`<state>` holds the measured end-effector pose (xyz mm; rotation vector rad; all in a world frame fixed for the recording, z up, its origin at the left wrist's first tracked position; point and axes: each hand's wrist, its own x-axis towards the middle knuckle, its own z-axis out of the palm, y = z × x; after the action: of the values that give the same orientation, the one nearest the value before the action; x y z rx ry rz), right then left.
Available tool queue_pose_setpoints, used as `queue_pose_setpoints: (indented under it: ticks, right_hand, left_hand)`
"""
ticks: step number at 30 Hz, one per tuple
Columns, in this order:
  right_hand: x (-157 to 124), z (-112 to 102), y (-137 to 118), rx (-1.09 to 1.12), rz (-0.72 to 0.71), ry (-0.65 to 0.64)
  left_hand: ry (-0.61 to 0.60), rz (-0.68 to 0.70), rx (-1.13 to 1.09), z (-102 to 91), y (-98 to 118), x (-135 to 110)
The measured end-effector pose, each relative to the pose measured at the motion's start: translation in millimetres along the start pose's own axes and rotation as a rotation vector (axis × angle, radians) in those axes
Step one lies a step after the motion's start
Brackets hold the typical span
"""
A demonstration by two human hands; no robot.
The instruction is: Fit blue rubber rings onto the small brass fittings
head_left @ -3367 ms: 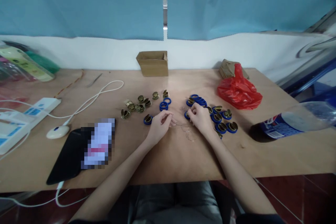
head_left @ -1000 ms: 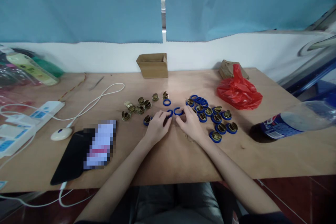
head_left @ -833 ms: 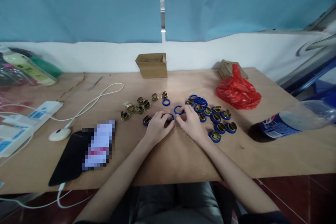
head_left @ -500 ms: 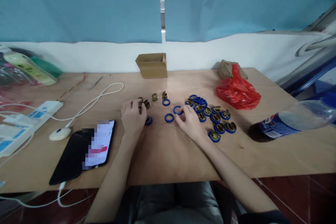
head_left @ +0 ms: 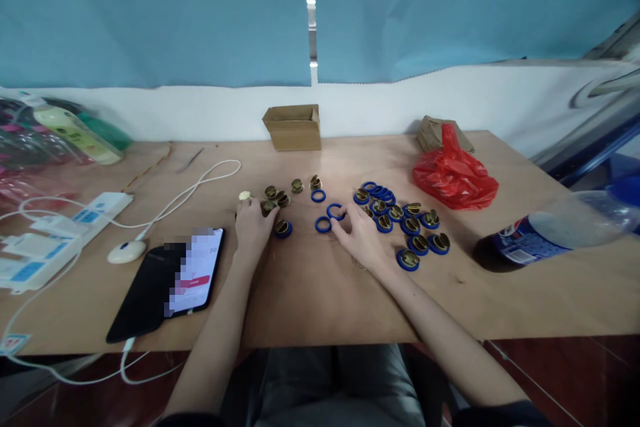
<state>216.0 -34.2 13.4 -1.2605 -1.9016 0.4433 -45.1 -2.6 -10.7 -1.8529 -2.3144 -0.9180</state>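
Observation:
On the left side of the group, my left hand (head_left: 254,228) has its fingers curled over a gold-coloured round piece (head_left: 267,207) with raised flaps; the fingertips are partly hidden. A pale disc (head_left: 245,196) shows just beyond its knuckles. Several more gold pieces (head_left: 297,185) lie around it, one seated on a blue ring (head_left: 283,229). My right hand (head_left: 364,235) pinches the edge of a blue ring (head_left: 335,212) at table level. Two loose blue rings (head_left: 323,224) lie between the hands. Right of my right hand are several gold pieces set in blue rings (head_left: 411,224).
A cardboard box (head_left: 294,130) stands by the wall. Rightward are a red plastic bag (head_left: 453,173), a brown package (head_left: 440,135) and a leaning cola bottle (head_left: 545,230). Leftward are phones (head_left: 145,290), a power strip (head_left: 65,240), white cables (head_left: 185,193) and bottles (head_left: 83,133).
My left hand has shifted slightly, its thumb now spread from the fingers, and more gold pieces show beside it. My right hand has moved the blue ring slightly left.

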Motion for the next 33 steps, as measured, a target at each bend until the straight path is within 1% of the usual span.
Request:
queue_pose_setpoints:
  ticks: [2,4,6,9,11,12,14,16,18,20,24,27,30,33]
  right_hand:
    - [0.1,-0.4,-1.2,0.017,-0.003,0.0]
    - [0.3,-1.1,-3.2,0.036,-0.014,0.004]
    - [0.3,-1.7,-5.3,0.054,-0.031,0.02]
    - [-0.5,-2.4,-7.9,0.095,-0.061,0.057]
    - [-1.6,-3.0,-9.2,0.125,-0.075,0.073]
    - [-2.2,-3.4,-9.8,0.138,-0.078,0.075]
    - [-3.2,-4.3,-10.8,0.162,-0.093,0.055]
    - [-3.5,-4.9,-11.5,0.167,-0.133,0.014]
    - [-3.0,-5.0,-11.8,0.15,-0.18,-0.03]
    - [-2.3,-4.9,-11.8,0.135,-0.2,-0.049]
    - [-2.0,-4.9,-11.0,0.119,-0.186,-0.04]
    - [-2.8,-3.9,-8.4,0.113,-0.188,-0.048]
    - [-2.8,-1.8,-4.2,0.1,-0.182,-0.065]
    - [-1.3,-1.2,-0.1,0.086,-0.146,-0.097]
  left_hand:
    - [0.104,0.016,-0.111,-2.8,4.4,0.1]
    - [0.189,0.035,-0.283,-6.0,13.2,-2.0]
    - [0.194,0.079,-0.508,-7.2,26.0,-7.7]
    - [0.119,0.155,-0.817,-2.0,47.8,-23.5]
    - [0.019,0.165,-0.926,5.5,61.0,-36.8]
    - [-0.052,0.166,-0.953,9.7,66.5,-43.3]
    - [-0.186,0.109,-1.052,17.3,74.9,-54.4]
    - [-0.291,0.044,-1.154,22.7,79.7,-61.6]
    - [-0.33,0.006,-1.203,25.4,81.5,-64.5]
    - [-0.34,-0.009,-1.21,26.3,80.8,-64.2]
    - [-0.357,0.003,-1.218,26.6,76.1,-59.0]
    - [-0.392,0.033,-1.252,25.1,73.9,-55.2]
    - [-0.451,0.057,-1.286,20.4,74.2,-53.5]
    - [-0.53,0.045,-1.317,14.0,76.2,-54.1]
